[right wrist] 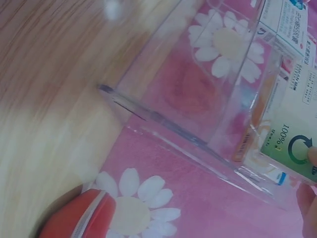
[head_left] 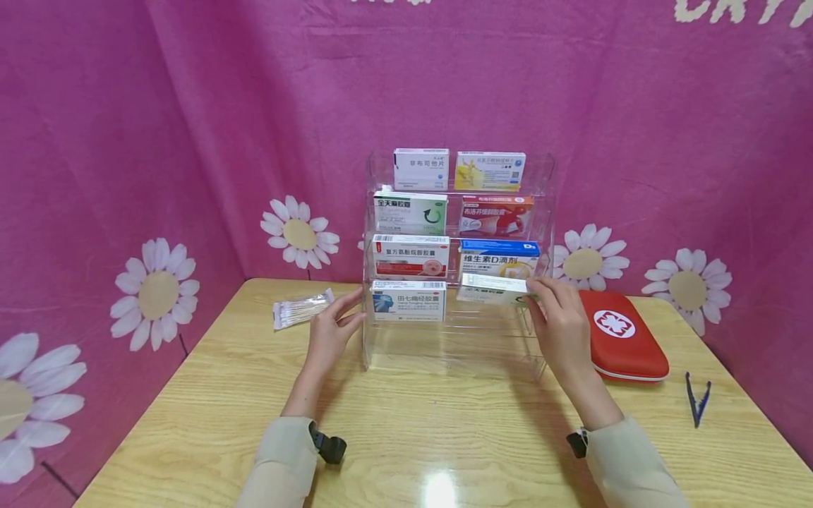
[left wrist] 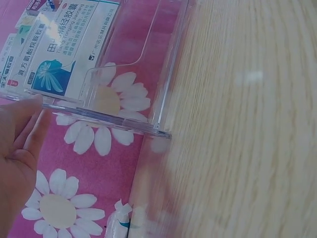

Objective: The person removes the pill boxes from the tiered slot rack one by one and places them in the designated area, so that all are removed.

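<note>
We have seven boxes standing in the clear acrylic rack (head_left: pixel 375 212). Our right hand (head_left: pixel 559 321) pinches the eighth, a white medicine box (head_left: pixel 492 289), at the rack's lowest right slot, not fully seated. Our left hand (head_left: pixel 330 331) rests flat-fingered against the rack's left wall, holding nothing.

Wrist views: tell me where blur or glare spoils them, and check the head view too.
Head view: sharp, with a lamp glare spot on the wooden table. Left wrist view: table smeared by blur, the acrylic rack sharper. Right wrist view: table and red first-aid case blurred, reflections on the rack.
</note>
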`<action>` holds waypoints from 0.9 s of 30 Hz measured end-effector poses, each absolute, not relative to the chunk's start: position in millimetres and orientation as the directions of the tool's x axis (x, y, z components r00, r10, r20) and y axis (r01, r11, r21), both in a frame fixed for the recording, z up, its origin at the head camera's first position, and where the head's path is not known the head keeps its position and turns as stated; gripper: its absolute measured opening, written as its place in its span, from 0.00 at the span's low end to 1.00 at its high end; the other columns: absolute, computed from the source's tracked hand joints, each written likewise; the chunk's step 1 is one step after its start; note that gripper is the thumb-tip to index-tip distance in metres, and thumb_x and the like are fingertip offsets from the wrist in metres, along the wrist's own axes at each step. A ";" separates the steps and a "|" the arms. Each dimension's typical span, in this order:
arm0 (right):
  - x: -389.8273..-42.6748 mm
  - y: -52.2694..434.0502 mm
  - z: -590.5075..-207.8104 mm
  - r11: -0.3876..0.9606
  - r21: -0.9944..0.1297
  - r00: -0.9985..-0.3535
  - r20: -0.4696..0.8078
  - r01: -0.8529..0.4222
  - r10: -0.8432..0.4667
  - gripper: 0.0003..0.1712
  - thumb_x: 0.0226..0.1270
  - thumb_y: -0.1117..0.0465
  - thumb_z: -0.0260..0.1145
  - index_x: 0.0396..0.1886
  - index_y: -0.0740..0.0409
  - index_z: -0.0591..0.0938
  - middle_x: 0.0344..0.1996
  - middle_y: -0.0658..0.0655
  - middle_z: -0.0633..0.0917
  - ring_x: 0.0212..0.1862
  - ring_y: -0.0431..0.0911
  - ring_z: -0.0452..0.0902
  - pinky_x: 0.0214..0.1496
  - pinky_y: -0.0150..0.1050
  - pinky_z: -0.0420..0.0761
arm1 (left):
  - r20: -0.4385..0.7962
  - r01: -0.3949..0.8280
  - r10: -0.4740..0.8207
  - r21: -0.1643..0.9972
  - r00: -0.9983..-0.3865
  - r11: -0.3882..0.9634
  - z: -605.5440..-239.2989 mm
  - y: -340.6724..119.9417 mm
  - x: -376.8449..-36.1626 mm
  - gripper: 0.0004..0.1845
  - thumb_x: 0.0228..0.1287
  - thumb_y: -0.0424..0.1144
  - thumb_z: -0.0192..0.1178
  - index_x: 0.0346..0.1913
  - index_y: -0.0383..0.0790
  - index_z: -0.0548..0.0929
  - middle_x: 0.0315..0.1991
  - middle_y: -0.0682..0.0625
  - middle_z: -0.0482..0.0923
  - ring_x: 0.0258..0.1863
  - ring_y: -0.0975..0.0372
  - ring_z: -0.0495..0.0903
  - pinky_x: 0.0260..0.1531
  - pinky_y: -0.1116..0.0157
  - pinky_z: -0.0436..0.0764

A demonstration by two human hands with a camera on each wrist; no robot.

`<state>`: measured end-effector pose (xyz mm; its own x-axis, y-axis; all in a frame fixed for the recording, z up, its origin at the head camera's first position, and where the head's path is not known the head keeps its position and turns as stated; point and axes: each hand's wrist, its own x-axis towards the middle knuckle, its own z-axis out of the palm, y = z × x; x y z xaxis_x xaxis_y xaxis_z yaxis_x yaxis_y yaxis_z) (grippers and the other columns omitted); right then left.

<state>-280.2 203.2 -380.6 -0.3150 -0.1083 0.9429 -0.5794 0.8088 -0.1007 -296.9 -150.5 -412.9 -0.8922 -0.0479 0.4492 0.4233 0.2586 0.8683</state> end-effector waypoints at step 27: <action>-238.3 141.8 -397.3 0.607 -0.200 -0.429 0.865 -0.769 -0.259 0.22 0.47 0.74 0.75 0.45 0.63 0.84 0.40 0.59 0.83 0.44 0.50 0.76 0.52 0.19 0.74 | 0.457 0.433 -0.045 0.865 -0.888 0.253 -412.1 -150.6 -297.8 0.24 0.58 0.22 0.63 0.60 0.29 0.77 0.58 0.33 0.78 0.57 0.44 0.80 0.51 0.69 0.85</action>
<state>-238.3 141.8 -397.3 -0.4293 -0.2587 0.8653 -0.7690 0.6071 -0.2001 -297.8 -150.6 -412.1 -0.8881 -0.0452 0.4574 0.4328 0.2529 0.8653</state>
